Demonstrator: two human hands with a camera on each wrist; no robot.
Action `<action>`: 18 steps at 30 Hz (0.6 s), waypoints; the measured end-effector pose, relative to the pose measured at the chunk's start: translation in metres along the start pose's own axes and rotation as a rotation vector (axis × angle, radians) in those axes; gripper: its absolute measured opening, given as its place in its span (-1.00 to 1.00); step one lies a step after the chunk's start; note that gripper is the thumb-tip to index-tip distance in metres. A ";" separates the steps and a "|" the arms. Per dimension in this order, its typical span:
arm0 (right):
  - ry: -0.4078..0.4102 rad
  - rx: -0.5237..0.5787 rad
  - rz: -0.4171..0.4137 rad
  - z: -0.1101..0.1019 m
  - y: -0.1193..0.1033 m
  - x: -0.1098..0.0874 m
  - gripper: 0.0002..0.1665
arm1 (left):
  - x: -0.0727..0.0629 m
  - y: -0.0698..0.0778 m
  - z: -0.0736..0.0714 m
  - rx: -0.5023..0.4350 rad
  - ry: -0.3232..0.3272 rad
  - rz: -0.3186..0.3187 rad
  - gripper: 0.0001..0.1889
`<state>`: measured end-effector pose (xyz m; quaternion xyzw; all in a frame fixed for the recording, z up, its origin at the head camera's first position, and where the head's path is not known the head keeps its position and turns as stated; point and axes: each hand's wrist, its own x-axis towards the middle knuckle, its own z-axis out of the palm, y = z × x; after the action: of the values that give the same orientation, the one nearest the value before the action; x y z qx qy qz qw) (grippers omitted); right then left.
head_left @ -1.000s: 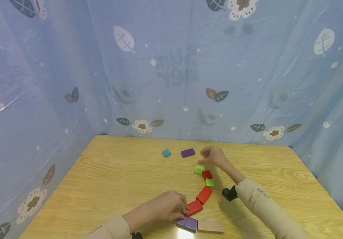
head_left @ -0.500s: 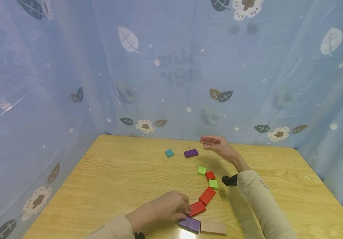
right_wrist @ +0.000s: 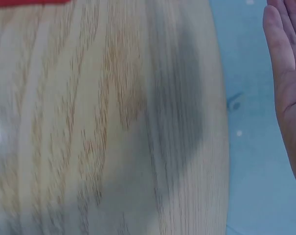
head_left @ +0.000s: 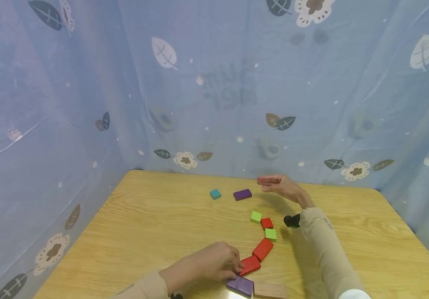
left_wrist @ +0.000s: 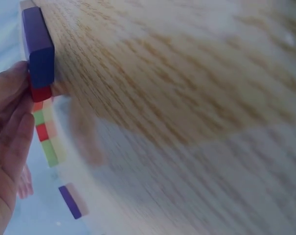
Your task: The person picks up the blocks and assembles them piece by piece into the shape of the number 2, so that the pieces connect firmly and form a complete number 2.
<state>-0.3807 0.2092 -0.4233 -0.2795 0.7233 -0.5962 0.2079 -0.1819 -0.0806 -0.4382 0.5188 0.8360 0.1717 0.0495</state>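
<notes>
My left hand is at the near end of a curved row of blocks. Its curled fingers and thumb pinch the left end of a red block, which they partly cover. The thumb lies close against a purple block; in the left wrist view the purple block stands just beside the fingertips. My right hand hovers over the far part of the table, fingers extended, holding nothing. A purple block lies left of it. In the right wrist view, the straight fingers of the right hand show at the edge.
The row continues with another red block, a green block, a small red block and a green block. A plain wooden block adjoins the near purple one. A blue block lies farther back. A patterned curtain borders the table.
My right hand has lifted away from the far green block, moved back and right, and straightened its fingers. The left hand keeps its place at the red block. The head view has shifted slightly.
</notes>
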 end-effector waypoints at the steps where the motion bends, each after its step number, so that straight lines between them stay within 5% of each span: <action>1: -0.005 -0.009 0.011 -0.001 0.002 0.000 -0.40 | 0.000 0.000 0.000 0.000 -0.001 -0.001 -0.89; 10: -0.065 -0.076 0.067 0.014 0.014 0.016 -0.29 | 0.000 -0.002 0.002 -0.009 0.007 -0.015 -0.88; 18: 0.017 -0.246 0.095 0.035 0.014 0.029 -0.29 | 0.001 -0.001 0.002 -0.012 0.022 -0.002 -0.89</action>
<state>-0.3828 0.1658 -0.4433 -0.2634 0.8052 -0.4946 0.1940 -0.1824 -0.0799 -0.4399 0.5157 0.8360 0.1823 0.0433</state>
